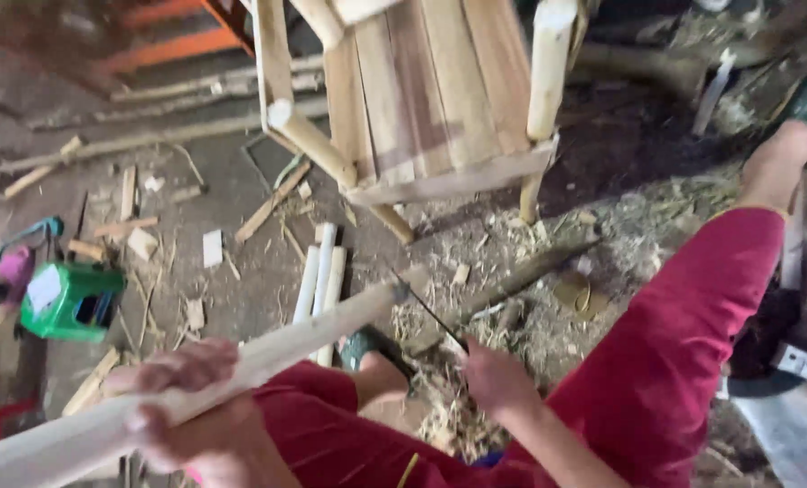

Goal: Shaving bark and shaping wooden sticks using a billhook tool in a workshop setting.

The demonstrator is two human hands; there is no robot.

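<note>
My left hand [191,398] grips a long pale wooden pole [313,334] that slants from the lower left up toward the middle. My right hand [498,380] holds a thin dark blade [431,312] whose tip meets the pole's far end. Both hands are blurred by motion. My legs in red trousers [684,334] spread to either side, with a foot in a green sandal [372,348] under the pole.
A wooden chair frame [431,99] stands ahead. Several peeled white sticks [322,271] lie on the floor among shavings and offcuts. A green plastic stool [69,301] sits at left. Logs and scrap wood lie at the back.
</note>
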